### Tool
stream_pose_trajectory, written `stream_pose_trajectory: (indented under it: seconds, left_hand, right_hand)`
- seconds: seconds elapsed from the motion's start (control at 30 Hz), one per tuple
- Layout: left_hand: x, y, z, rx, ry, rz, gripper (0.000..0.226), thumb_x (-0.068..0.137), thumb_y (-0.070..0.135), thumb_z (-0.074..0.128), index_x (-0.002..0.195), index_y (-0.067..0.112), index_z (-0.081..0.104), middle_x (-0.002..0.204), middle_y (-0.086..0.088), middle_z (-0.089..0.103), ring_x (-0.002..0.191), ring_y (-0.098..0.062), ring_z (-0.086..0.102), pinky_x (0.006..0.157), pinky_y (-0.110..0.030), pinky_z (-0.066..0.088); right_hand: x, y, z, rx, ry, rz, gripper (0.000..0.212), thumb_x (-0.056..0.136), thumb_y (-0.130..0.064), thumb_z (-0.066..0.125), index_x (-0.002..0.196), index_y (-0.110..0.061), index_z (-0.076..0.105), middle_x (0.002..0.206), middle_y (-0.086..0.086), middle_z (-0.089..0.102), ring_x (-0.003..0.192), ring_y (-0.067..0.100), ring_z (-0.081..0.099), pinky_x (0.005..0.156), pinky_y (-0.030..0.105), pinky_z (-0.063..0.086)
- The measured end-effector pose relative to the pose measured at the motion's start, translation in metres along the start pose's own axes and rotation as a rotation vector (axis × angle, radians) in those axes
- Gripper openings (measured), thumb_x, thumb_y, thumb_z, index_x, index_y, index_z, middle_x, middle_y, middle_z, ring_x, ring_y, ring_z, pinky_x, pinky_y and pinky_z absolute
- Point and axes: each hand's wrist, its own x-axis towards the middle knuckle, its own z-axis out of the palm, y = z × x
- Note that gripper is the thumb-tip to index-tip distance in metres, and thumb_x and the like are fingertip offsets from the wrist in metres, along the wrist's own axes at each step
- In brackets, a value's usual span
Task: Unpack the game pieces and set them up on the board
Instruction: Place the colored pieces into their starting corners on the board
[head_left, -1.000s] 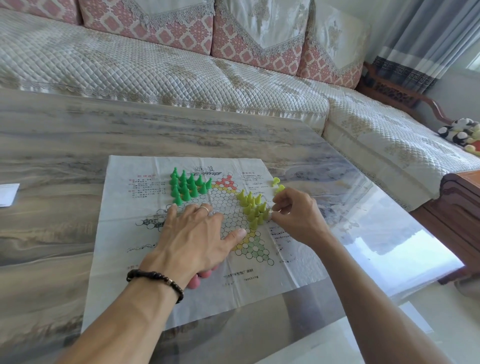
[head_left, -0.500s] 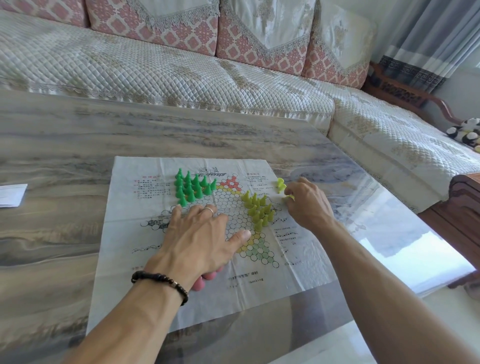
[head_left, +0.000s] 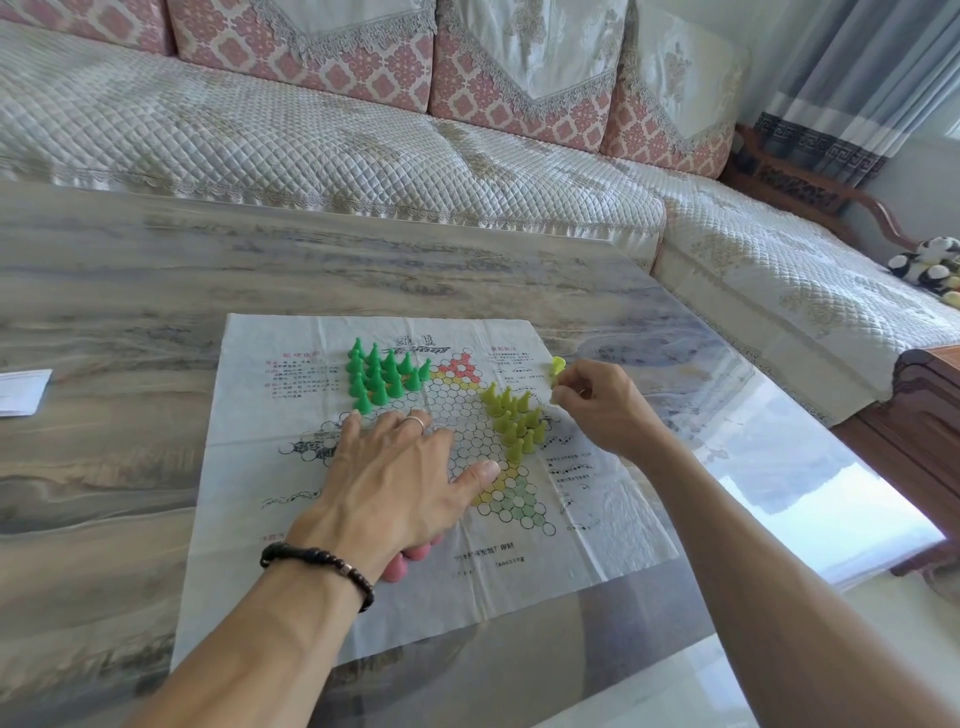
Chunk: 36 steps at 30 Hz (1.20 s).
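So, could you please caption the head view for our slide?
Left hand flat on the paper board; right hand picks up a yellow-green piece beside the yellow-green group.

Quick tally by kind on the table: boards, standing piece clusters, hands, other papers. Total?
Board sheet: 1
Standing clusters: 2, green cluster and yellow-green cluster
Hands: 2, left hand and right hand
White paper: 1
Total: 6
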Motion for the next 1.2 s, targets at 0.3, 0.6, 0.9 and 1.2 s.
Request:
stream_pose_trajectory:
  seconds: [0.3, 0.6, 0.9, 1.2]
  left_hand:
    - [0.001, 0.000, 0.002, -0.001, -0.009, -0.006, 0.076, 0.083, 0.078, 0.014, 0.120, 0.027, 0.055, 0.140, -0.002, 0.047, 0.127, -0.022, 0.042, 0.110, -0.055, 0.025]
    - [0.000, 0.000, 0.001, -0.005, -0.006, -0.006, 0.074, 0.083, 0.078, 0.015, 0.118, 0.027, 0.056, 0.136, -0.001, 0.049, 0.125, -0.021, 0.043, 0.110, -0.054, 0.026]
    - [0.000, 0.000, 0.001, -0.011, 0.006, -0.007, 0.073, 0.084, 0.078, 0.015, 0.116, 0.027, 0.056, 0.135, -0.001, 0.050, 0.125, -0.021, 0.042, 0.111, -0.053, 0.024]
    - [0.000, -0.001, -0.002, -0.039, -0.016, -0.010, 0.065, 0.083, 0.079, 0.016, 0.098, 0.031, 0.056, 0.115, 0.004, 0.057, 0.110, -0.018, 0.049, 0.105, -0.049, 0.033]
  right_hand:
    - [-0.003, 0.009, 0.006, -0.005, 0.026, 0.012, 0.014, 0.083, -0.019, 0.072, 0.070, -0.025, 0.068, 0.064, -0.013, 0.062, 0.052, -0.011, 0.053, 0.049, 0.006, 0.038]
    - [-0.004, 0.005, 0.007, -0.004, 0.002, -0.027, 0.018, 0.083, -0.018, 0.072, 0.071, -0.029, 0.067, 0.068, -0.013, 0.064, 0.051, -0.011, 0.053, 0.047, 0.005, 0.037]
    - [0.006, 0.009, -0.002, -0.110, 0.181, 0.037, 0.028, 0.084, -0.002, 0.055, 0.105, -0.016, 0.067, 0.103, -0.001, 0.064, 0.091, 0.019, 0.062, 0.085, 0.037, 0.052]
    - [0.023, 0.013, 0.007, -0.499, 0.088, -0.061, 0.026, 0.087, -0.008, 0.056, 0.106, -0.022, 0.067, 0.117, -0.001, 0.061, 0.098, 0.027, 0.060, 0.075, 0.036, 0.049]
